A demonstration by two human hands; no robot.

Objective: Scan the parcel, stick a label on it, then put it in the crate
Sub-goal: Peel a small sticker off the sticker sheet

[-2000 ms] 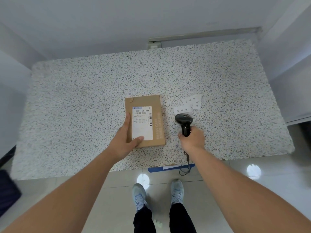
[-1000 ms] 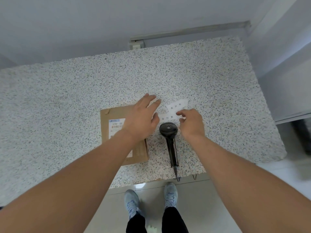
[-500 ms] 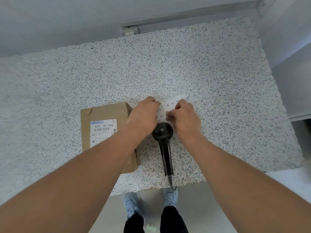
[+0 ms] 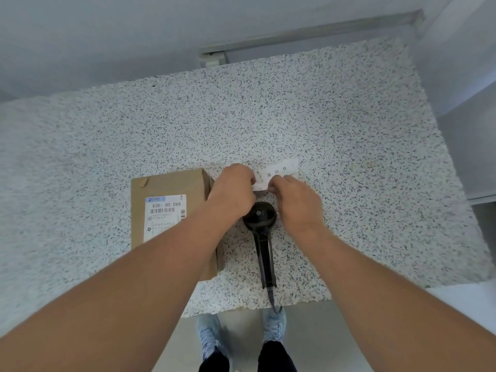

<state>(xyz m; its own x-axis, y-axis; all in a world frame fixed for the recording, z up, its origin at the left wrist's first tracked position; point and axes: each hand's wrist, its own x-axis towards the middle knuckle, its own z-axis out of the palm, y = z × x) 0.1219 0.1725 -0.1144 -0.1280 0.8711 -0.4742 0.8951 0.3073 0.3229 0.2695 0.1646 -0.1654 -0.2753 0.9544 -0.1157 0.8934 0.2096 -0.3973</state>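
A brown cardboard parcel (image 4: pixel 171 208) with a white shipping slip lies flat on the speckled table (image 4: pixel 295 116), left of centre. The black hand scanner (image 4: pixel 264 237) lies on the table just right of it, handle toward me. Beyond the scanner's head lies a white label sheet (image 4: pixel 281 171) with printed characters. My left hand (image 4: pixel 233 193) and my right hand (image 4: pixel 298 205) both pinch the sheet's near edge with closed fingertips. My left forearm covers the parcel's near right part. No crate is in view.
The table's near edge runs just in front of my feet (image 4: pixel 273 326) on the pale floor. A grey wall with a metal rail (image 4: pixel 308 33) bounds the far side, and a pale panel stands at the right.
My right hand set the scanner down and my left hand let go of the parcel. Both hands moved to the label sheet and now pinch it; they have barely shifted in the last half second.
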